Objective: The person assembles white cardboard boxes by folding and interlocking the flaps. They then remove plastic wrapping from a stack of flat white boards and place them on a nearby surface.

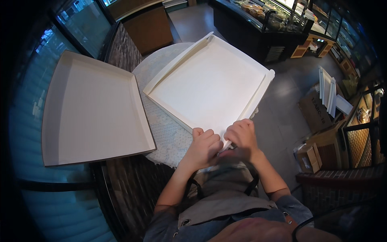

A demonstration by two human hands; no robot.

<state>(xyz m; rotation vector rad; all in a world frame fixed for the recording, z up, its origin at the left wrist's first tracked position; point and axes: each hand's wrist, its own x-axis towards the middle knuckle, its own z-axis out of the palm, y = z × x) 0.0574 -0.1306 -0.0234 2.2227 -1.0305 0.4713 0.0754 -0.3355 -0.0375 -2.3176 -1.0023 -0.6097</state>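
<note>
A large shallow white cardboard box (209, 80) with upright side walls lies open on a round table (169, 141) with a lace-like white cloth. Its near corner points toward me. There my left hand (204, 146) is curled closed over the near left wall. Close beside it, my right hand (242, 137) grips the end of the right wall, fingers wrapped over the folded edge. The fingertips of both hands are partly hidden by the cardboard and the knuckles. A second shallow white box piece (100, 113) rests to the left, apart from both hands.
A glass display counter (266, 24) stands at the far right. On the right side are a brown carton (316, 109) with flat white boards (328, 90) and a smaller carton (308, 157). A window (32, 113) runs along the left, beside a dark ledge (133, 185).
</note>
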